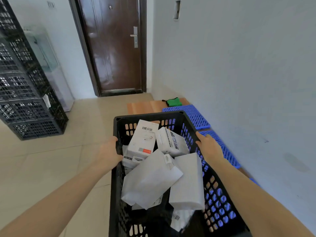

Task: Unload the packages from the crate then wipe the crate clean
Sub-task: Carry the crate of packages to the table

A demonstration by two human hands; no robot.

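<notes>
From my remote seat I see both bare arms reaching forward to a black perforated plastic crate (148, 115) that fills the lower middle of the head view. The left hand (109, 151) grips the crate's left rim, its fingers curled over the edge. The right hand (207, 145) holds the right rim in the same way, thumb along the top edge. Its fingertips go down the outer side, where I cannot quite make them out. I cannot tell whether the crate's base touches the beige tiled floor (51, 159).

The packages are all inside the crate, piled loosely. A white cardboard box with a barcode label (142, 139) leans against the far left corner. Just beside it, a second white box with dark print (171, 141) lies tilted. Nearer to me, a crumpled pale grey mailer bag (152, 180) overlaps a flatter grey mailer bag (188, 182) that stands against the right wall.

Beyond the crate, blue slatted plastic mats (196, 115) lie along the white wall (239, 65), and a folded green cloth (174, 102) rests on a light wooden board (145, 106). A dark brown door (112, 45) stands closed ahead, and a stack of black lattice crates (25, 100) rises at the left.
</notes>
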